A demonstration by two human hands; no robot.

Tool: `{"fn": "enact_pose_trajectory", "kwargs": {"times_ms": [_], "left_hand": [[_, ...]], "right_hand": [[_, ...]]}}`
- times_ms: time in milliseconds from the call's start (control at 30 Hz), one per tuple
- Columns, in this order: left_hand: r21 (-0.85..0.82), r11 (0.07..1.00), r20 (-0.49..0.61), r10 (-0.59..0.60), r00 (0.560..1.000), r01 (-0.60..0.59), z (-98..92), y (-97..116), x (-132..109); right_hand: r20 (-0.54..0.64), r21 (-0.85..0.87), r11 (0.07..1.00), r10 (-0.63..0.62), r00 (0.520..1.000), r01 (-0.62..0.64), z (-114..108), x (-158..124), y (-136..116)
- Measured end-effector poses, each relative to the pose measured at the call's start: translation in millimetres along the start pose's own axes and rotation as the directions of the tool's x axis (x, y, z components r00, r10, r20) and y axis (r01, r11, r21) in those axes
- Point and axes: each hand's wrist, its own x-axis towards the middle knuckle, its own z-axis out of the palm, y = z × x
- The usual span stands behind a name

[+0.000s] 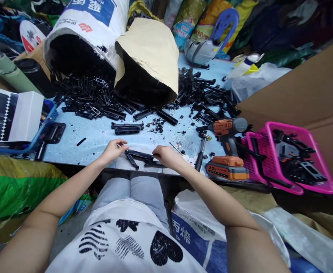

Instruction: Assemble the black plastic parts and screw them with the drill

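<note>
A long narrow black bar (140, 154), perhaps plastic, lies level between my two hands at the table's front edge. My left hand (113, 151) is closed in a pinch at the bar's left end. At the opposite end, the curled fingers of my right hand (168, 156) grip the bar and partly hide it. A shorter black piece (132, 161) slants down below the bar's left part; whether the two are joined I cannot tell. Just beyond my hands lie stacked black slotted parts (128, 129). Small black knobs and screws (156, 125) are scattered to their right.
An orange cordless drill (226, 148) and a hammer (201, 151) lie to the right, beside pink baskets (300, 131) of black parts. Heaps of black parts (92, 94) spill before a white sack (98, 34) and paper bag (152, 49). A blue basket (48, 117) stands left.
</note>
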Motion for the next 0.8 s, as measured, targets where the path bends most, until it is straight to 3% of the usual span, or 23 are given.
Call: {"fn": "enact_pose_trajectory", "kwargs": {"times_ms": [100,167,233,300,367,433,500,533,633,800], "left_hand": [[-0.047,0.998,0.052,-0.049,0.997,0.051,2.2,-9.7,6.7],[-0.066,0.994,0.049,-0.083,0.995,0.086,1.8,-17.1,9.6],[0.034,0.996,0.043,-0.088,0.995,0.087,0.6,-21.7,8.5],[0.269,0.963,0.003,0.027,1.000,-0.027,2.4,-21.0,2.4],[0.530,0.807,0.054,0.275,0.960,-0.261,11.4,-14.7,-7.0],[0.654,0.557,0.274,0.457,0.846,-0.512,28.7,-5.6,-15.8],[0.650,0.378,0.498,0.443,0.746,-0.659,49.8,2.3,-20.3],[0.645,0.336,0.561,0.400,0.724,-0.686,59.5,4.8,-20.6],[0.682,0.303,0.588,0.314,0.745,-0.666,77.3,5.9,-17.1],[0.699,0.256,0.588,0.326,0.740,-0.668,77.3,2.9,-16.3]], "right_hand": [[0.055,-0.119,0.991,-0.060,0.997,0.066,3.7,5.4,-5.9],[0.029,-0.118,0.991,-0.057,0.998,0.060,9.8,4.7,-3.5],[-0.070,-0.048,0.998,-0.031,0.997,0.028,20.7,-1.0,3.7],[-0.221,0.055,0.996,-0.051,0.974,0.065,37.4,-10.0,13.7],[-0.372,0.133,0.974,-0.122,0.920,0.182,58.4,-19.2,23.9],[-0.475,0.166,0.946,-0.170,0.863,0.278,80.1,-25.9,31.8],[-0.524,0.176,0.942,-0.154,0.837,0.284,98.7,-29.5,36.4],[-0.538,0.174,0.948,-0.135,0.832,0.266,106.0,-30.2,37.9],[-0.539,0.124,0.968,-0.120,0.834,0.219,116.5,-28.9,42.9],[-0.399,0.029,0.908,-0.372,0.838,0.417,99.7,-21.6,59.1]]}}
